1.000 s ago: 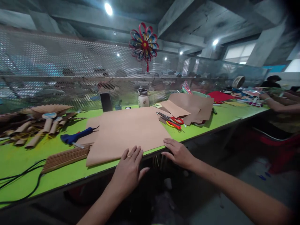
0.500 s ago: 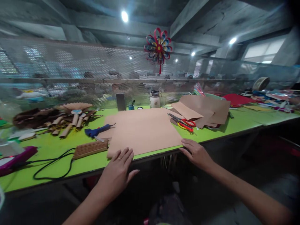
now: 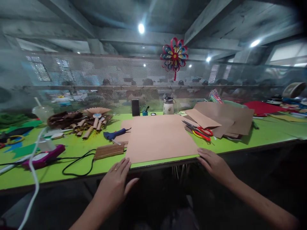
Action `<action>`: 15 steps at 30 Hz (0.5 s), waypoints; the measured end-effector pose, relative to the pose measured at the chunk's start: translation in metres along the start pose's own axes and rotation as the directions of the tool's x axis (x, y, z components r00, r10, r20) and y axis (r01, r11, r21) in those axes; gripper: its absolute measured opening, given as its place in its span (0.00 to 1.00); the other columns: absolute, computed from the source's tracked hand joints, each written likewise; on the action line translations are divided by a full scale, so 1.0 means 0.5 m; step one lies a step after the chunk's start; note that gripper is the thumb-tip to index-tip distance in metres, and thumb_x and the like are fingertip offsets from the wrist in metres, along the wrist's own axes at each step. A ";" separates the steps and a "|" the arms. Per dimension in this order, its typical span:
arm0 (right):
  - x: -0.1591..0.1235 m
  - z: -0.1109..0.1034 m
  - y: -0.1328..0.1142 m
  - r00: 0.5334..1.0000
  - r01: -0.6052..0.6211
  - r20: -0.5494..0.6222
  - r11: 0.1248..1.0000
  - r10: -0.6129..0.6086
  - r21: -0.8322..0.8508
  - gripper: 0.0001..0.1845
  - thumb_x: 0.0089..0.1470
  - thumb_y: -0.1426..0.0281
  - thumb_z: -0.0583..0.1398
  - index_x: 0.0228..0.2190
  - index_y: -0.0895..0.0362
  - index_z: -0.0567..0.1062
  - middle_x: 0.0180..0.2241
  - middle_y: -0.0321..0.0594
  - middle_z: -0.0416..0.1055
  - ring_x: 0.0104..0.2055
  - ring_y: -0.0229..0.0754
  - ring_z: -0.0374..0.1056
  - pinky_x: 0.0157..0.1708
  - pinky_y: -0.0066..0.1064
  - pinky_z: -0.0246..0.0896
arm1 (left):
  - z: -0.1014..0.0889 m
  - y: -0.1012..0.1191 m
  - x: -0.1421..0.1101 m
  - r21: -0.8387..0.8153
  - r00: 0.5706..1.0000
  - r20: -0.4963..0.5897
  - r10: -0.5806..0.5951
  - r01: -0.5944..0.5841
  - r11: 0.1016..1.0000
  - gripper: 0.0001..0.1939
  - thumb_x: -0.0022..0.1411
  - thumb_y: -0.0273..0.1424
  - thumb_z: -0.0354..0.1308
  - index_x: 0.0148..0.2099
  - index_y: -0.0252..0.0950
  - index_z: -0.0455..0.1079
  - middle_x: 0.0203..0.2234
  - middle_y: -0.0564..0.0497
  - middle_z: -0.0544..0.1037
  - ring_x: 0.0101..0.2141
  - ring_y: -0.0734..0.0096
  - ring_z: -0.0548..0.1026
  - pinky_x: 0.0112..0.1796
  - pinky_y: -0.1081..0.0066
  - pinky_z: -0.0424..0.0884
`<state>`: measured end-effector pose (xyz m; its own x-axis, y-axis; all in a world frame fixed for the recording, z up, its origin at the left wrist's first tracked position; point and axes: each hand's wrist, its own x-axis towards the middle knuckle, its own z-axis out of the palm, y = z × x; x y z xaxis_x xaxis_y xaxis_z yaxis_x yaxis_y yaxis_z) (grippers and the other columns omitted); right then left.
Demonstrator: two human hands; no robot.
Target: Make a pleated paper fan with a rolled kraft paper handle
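Observation:
A large sheet of brown paper [image 3: 158, 137] lies flat on the green table [image 3: 72, 166], its near edge along the table's front edge. My left hand [image 3: 116, 187] rests open at the table's edge, fingertips touching the sheet's near left corner. A ring shows on one finger. My right hand [image 3: 214, 164] lies open with its fingers flat by the sheet's near right corner. Neither hand holds anything.
Red and yellow scissors [image 3: 200, 131] lie right of the sheet beside a pile of brown paper [image 3: 227, 119]. A blue glue gun [image 3: 115, 134], a ribbed brown strip [image 3: 109, 151], paper rolls [image 3: 90, 126], a black cable [image 3: 79, 161] and a flask [image 3: 168, 106] stand left and behind. A mesh screen [image 3: 96, 83] backs the table.
The view has swung left, showing more of the table's left side. Both hands stay at the sheet's near corners; the left hand has slid back toward the table's edge.

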<state>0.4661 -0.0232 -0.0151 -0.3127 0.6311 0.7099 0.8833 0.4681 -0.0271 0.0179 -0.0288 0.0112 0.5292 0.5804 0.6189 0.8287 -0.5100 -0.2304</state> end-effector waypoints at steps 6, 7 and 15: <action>-0.003 0.008 0.001 0.999 0.027 -0.028 0.999 -0.028 -0.040 0.14 0.65 0.66 0.54 0.45 0.59 0.77 0.47 0.49 0.77 0.50 0.52 0.74 0.52 0.48 0.71 | 0.004 -0.004 -0.003 0.024 0.998 -0.058 -0.028 0.030 0.999 0.27 0.71 0.45 0.44 0.54 0.28 0.71 0.49 0.34 0.78 0.48 0.51 0.77 0.49 0.54 0.74; -0.002 0.008 0.001 0.999 0.030 -0.028 0.998 -0.032 -0.046 0.14 0.65 0.67 0.55 0.45 0.60 0.76 0.47 0.50 0.77 0.50 0.52 0.74 0.52 0.48 0.71 | 0.004 -0.006 -0.003 0.031 0.998 -0.060 -0.020 0.022 0.999 0.27 0.71 0.45 0.44 0.54 0.27 0.71 0.49 0.34 0.78 0.48 0.50 0.77 0.49 0.54 0.75; 0.006 -0.009 0.005 0.999 -0.037 -0.029 0.994 0.034 -0.107 0.13 0.65 0.69 0.55 0.42 0.61 0.78 0.43 0.52 0.78 0.48 0.53 0.74 0.51 0.51 0.70 | 0.009 -0.017 0.001 0.040 0.992 -0.122 0.038 -0.033 0.999 0.25 0.71 0.44 0.43 0.54 0.28 0.68 0.47 0.32 0.77 0.45 0.48 0.78 0.45 0.51 0.76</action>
<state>0.4691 -0.0228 -0.0101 -0.2720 0.6283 0.7289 0.9266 0.3753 0.0223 0.0119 -0.0211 0.0100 0.5341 0.4788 0.6968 0.8172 -0.5034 -0.2805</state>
